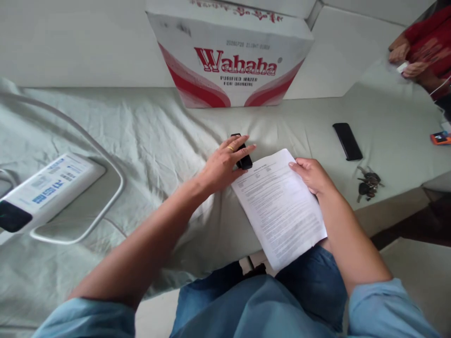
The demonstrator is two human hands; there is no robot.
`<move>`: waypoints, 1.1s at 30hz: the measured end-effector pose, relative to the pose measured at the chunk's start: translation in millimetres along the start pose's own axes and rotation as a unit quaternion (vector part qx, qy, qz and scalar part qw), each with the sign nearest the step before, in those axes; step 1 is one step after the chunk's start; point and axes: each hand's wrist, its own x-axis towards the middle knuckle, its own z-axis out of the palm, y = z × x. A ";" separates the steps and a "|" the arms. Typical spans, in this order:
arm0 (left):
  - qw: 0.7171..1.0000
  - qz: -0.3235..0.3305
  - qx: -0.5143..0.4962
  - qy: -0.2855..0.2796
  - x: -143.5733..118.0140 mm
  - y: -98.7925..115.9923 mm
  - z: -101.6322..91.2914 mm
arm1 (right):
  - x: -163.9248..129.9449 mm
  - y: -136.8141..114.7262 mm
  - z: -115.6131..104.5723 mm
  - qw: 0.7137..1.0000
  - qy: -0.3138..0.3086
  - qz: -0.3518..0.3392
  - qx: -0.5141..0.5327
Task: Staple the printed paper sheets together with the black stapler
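Nearest is the wearer's blue shirt (257, 305), with blue jeans (313, 277) showing beyond it, beneath the tabletop's near edge. Printed paper (278, 206) lies aslant there, its lower end reaching past that edge above the lap and its upper end resting on the tabletop (148, 145), which is covered by a creased pale green cloth. The right hand (310, 173) has a narrow grip on the paper's upper right side, thumb on top and the other fingers mostly hidden under it. The left hand (227, 162), with a gold ring on one finger, is spread over a small black tool (245, 163), stapler-like in shape, close to the paper's top left corner; I cannot tell whether that grip pinches the tool or only rests on it. Off to the left lies a white box (59, 185) with a black end and blue print, a thick white cable (122, 180) looping around its right side. Over on the right, a bunch of keys (369, 183) sits near the tabletop's edge, with a black phone (347, 141) just beyond it. Farther back, a white and red Wahaha carton (236, 61) stands upright past the black tool. At the far right, another person in red (431, 40) holds a small white item (402, 67) in both hands.
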 end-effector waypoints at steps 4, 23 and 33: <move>0.995 -0.052 -0.022 0.086 -20.8 7.0 11.5 | -11.7 8.5 -5.6 1.000 0.013 0.016 0.008; 0.972 0.109 -0.129 0.165 -26.1 -16.8 23.1 | -9.0 38.7 -1.0 0.994 0.097 -0.051 0.021; 0.980 0.015 -0.142 0.136 -28.8 -13.3 27.9 | -10.5 38.0 -3.6 0.993 0.037 -0.032 0.111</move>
